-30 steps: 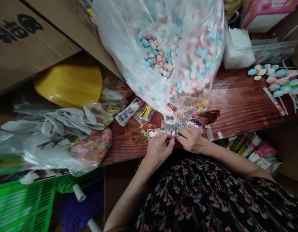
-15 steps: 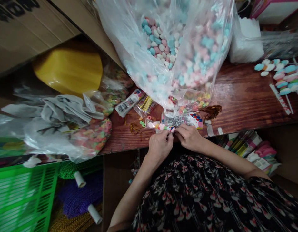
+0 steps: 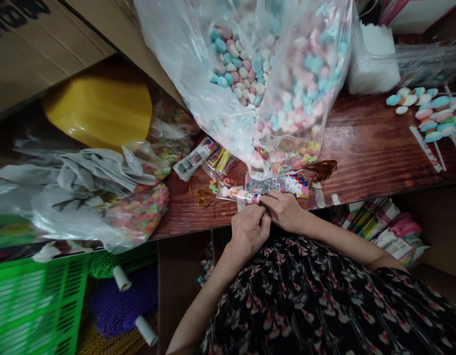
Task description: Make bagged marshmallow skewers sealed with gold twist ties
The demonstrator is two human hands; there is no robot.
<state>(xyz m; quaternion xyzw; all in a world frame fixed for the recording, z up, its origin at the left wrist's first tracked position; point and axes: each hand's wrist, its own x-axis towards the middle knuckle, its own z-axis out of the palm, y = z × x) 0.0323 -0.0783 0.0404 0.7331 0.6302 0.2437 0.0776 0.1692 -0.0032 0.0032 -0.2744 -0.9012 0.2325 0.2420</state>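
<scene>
A small clear packet (image 3: 238, 193) with pastel sweets inside lies across the front edge of the dark wooden table (image 3: 364, 158). My left hand (image 3: 250, 229) and my right hand (image 3: 285, 211) are both closed in a pinch on its near end, fingertips touching each other. Just beyond them lies a printed sleeve (image 3: 283, 183) with a barcode label. Behind that stands a big clear bag (image 3: 261, 74) full of pink, blue and white sweets.
Sweet skewers (image 3: 435, 121) lie at the table's right end. Left of my hands are a bag of coloured ring sweets (image 3: 139, 217), crumpled plastic (image 3: 72, 187), a yellow scoop (image 3: 102, 111) and cardboard boxes. A green crate (image 3: 31, 305) and thread spools sit below.
The packet has turned to lie more sideways on the table edge. My left hand has dropped slightly toward me, still pinching the packet's end with the right.
</scene>
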